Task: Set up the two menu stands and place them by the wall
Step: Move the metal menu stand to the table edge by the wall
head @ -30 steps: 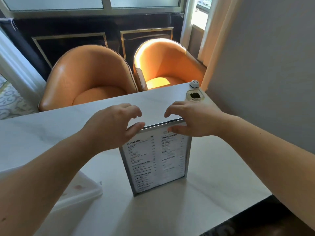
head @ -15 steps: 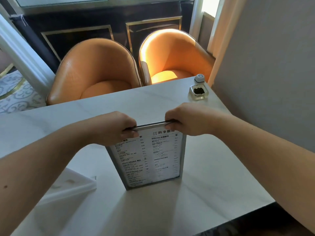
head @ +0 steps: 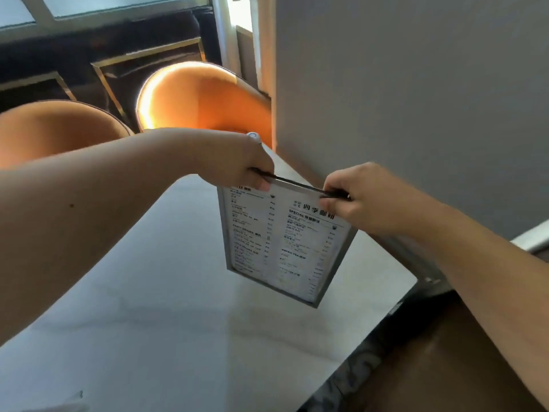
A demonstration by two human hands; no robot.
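A metal-framed menu stand (head: 282, 245) with a white printed menu page hangs tilted above the white table (head: 166, 307), near the grey wall (head: 416, 99). My left hand (head: 237, 162) pinches its top edge at the left corner. At the right corner of that same edge my right hand (head: 356, 200) grips it. The stand's lower edge looks lifted off the tabletop. Only one menu stand is in view.
Two orange armchairs (head: 205, 99) stand behind the table's far edge. A small round white object (head: 254, 137) peeks out behind my left hand by the wall. A pale container corner (head: 59, 404) shows at the bottom left. The table's near-right edge meets dark flooring (head: 416, 367).
Both hands closed on the stand's top edge, then carried it up and to the right, toward the wall. The stand now hangs tilted instead of standing on the table.
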